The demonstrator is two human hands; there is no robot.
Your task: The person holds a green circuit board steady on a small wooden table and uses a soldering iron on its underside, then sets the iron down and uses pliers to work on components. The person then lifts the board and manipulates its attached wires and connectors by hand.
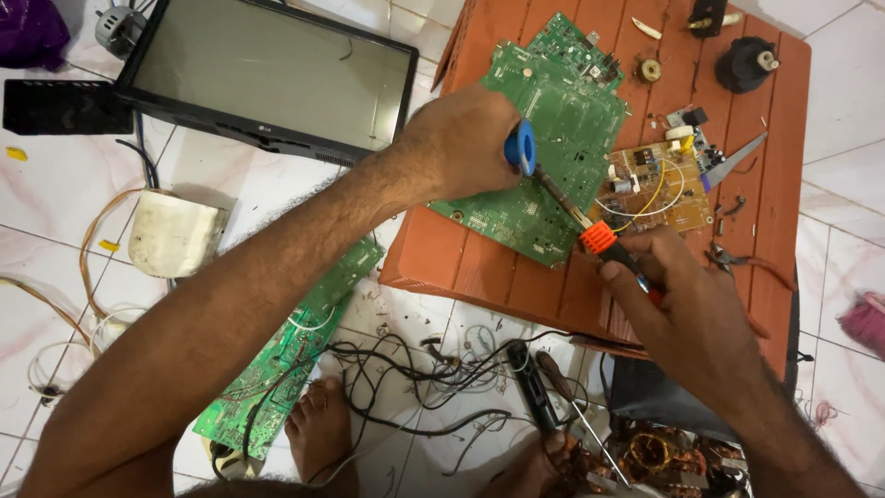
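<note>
I'm desoldering: my left hand [461,138] is gripping the blue pump [523,148] over the green board [553,138] on the table [498,267], right hand [678,295] pinching the iron [613,249]. Next needs steady aim at the joint.

both forearms are bare and hairy, no sleeves, watch or rings on the hands; feet bare.

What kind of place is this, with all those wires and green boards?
It looks like a home electronics repair spot, set up on a tiled floor. A green circuit board lies on a low wooden table, a flat monitor lies on the floor, and loose wires are scattered below.
</note>
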